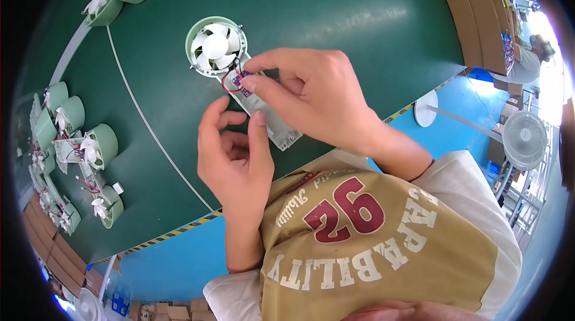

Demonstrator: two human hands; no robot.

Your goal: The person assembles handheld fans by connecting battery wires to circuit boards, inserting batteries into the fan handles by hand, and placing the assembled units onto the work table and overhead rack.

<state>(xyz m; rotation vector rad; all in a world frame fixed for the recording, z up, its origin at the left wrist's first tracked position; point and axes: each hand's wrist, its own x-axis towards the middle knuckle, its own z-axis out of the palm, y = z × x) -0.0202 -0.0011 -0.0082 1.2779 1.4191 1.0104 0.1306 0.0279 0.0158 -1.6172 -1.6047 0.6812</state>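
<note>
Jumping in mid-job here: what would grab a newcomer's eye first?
At centre, the right hand presses a small purple circuit board into the open handle of a pale green handheld fan on the dark green table; the left hand touches the handle. More unfinished fans crowd the left edge.

At your upper right, brown cardboard boxes stand stacked at the belt's far edge. More flattened brown cartons lie at your lower left, beyond the belt's edge.
</note>
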